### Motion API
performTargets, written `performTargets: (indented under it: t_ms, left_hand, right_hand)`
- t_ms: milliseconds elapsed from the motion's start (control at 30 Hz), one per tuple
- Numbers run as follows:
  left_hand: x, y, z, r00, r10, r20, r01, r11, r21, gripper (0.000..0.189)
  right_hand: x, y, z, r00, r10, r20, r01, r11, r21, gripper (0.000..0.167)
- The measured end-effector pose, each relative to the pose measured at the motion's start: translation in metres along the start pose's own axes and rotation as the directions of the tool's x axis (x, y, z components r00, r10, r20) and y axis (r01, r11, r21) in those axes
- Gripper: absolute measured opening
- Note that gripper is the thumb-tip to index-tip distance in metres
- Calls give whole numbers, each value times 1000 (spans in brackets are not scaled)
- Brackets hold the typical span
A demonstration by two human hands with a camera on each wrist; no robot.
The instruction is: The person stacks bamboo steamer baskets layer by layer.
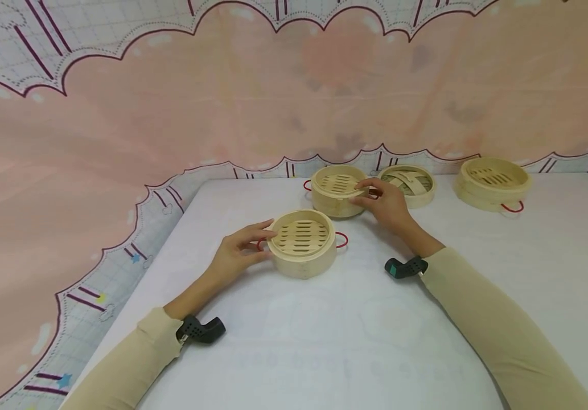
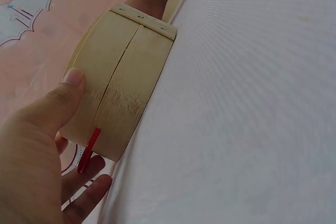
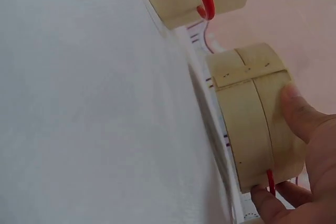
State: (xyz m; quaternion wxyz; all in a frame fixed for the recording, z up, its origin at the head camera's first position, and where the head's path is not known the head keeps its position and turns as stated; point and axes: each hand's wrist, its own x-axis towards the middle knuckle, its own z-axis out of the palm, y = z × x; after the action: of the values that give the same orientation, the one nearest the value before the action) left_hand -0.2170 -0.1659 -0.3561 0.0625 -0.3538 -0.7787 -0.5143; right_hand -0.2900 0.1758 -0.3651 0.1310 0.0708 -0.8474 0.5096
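At the near middle of the table, a round bamboo steamer basket (image 1: pixel 301 265) with a slatted bottom and red side handles stands upright. My left hand (image 1: pixel 238 250) grips it at its left side; in the left wrist view the thumb (image 2: pixel 73 80) presses on its wall and other fingers are beside the red handle (image 2: pixel 89 150). Just behind it is a second bamboo steamer basket (image 1: pixel 330 203), also red-handled. My right hand (image 1: pixel 387 206) holds that one by its right side, with the thumb (image 3: pixel 296 108) on its wall in the right wrist view.
Behind my right hand sits a woven bamboo lid (image 1: pixel 419 197). Further right, near the back edge, stands another bamboo steamer basket (image 1: pixel 478 193) with a red handle. All rest on a white table (image 1: pixel 324 341); a pink patterned cloth (image 1: pixel 273 102) hangs behind and at the left.
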Motion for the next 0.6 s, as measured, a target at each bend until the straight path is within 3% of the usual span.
performTargets:
  t_ms: [600]
  left_hand:
    - [1, 1, -1, 1000, -4, 1, 4, 1000, -11, 38]
  right_hand:
    - [4, -14, -19, 1000, 5, 5, -5, 1000, 0, 40]
